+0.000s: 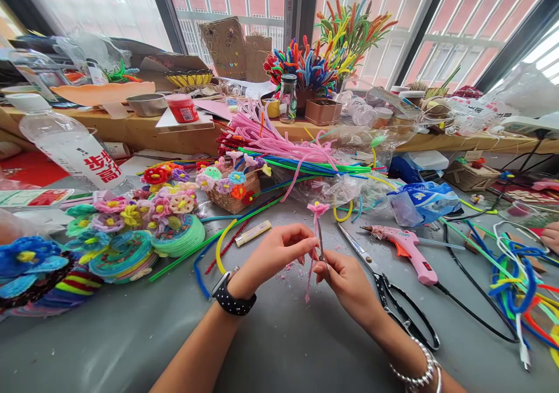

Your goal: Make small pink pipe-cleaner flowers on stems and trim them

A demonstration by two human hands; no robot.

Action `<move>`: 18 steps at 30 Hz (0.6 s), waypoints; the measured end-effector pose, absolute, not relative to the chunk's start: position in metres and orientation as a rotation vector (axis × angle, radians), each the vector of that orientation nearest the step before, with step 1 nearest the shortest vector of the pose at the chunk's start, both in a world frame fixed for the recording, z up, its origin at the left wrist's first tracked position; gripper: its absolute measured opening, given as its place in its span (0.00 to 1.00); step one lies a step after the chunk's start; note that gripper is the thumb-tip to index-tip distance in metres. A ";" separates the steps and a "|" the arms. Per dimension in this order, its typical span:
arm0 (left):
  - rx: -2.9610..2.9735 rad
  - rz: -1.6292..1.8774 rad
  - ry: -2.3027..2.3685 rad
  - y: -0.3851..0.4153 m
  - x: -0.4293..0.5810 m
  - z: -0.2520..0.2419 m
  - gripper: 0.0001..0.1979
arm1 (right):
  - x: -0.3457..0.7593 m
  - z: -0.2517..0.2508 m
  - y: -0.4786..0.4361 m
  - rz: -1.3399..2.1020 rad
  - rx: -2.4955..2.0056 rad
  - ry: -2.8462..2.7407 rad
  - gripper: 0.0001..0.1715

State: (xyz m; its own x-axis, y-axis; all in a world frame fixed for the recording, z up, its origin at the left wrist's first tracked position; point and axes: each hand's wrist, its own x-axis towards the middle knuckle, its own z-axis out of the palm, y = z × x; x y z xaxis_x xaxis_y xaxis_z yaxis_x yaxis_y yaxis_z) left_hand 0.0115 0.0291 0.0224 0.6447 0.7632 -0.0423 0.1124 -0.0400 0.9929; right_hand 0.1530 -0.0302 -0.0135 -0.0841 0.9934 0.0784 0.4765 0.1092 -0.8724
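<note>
A small pink pipe-cleaner flower stands upright on a thin pink stem whose fuzzy tip hangs below the hands. My left hand, with a watch on its wrist, pinches the stem between thumb and fingers. In my right hand is a small pair of metal scissors, its blades pointing up beside the stem just under the flower. The fingers hide the scissors' handles. Pink fuzz bits lie on the grey table beneath.
Right of my hands lie large black-handled scissors and a pink glue gun with its cable. Flower-covered baskets stand left. Behind are pink pipe cleaners and a glue stick. Another person's hand shows at the right edge.
</note>
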 end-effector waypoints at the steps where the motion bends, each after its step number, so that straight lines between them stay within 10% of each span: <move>1: 1.541 0.631 0.758 0.029 0.011 0.023 0.10 | 0.153 -0.014 -0.030 0.909 -1.453 -1.660 0.35; 18: 1.537 0.667 0.756 0.029 0.011 0.024 0.10 | 0.150 -0.013 -0.032 0.947 -1.353 -1.820 0.36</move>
State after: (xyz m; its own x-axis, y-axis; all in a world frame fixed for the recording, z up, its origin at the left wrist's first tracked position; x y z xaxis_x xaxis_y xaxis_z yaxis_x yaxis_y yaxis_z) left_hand 0.0112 0.0289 0.0237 0.6199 0.7845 -0.0134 0.0850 -0.0502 0.9951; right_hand 0.1499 -0.0315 -0.0125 -0.2368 0.9672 0.0917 0.4801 0.1985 -0.8544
